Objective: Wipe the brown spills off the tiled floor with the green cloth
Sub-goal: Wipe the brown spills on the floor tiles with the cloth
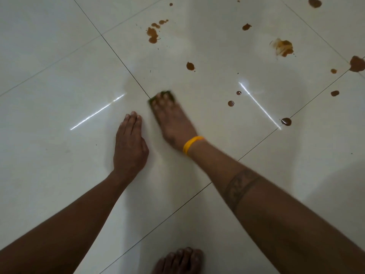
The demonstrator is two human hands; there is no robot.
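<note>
My right hand [171, 121], with a yellow band on its wrist, presses flat on the green cloth [169, 94] near the crossing of the tile joints; it is motion-blurred and only the cloth's far edge shows past the fingertips. My left hand [129, 143] rests flat on the white tiled floor [59, 107] just left of it, fingers together, holding nothing. Several brown spills lie beyond and to the right: a cluster [153, 33] at the top centre, a drop [190, 66], a smeared patch [283, 48], small drops [231, 103] and a puddle [286, 121].
More brown blotches sit at the top right [314, 2] and right edge [357, 63]. My bare foot [180, 261] shows at the bottom edge. Glossy tiles reflect two light streaks.
</note>
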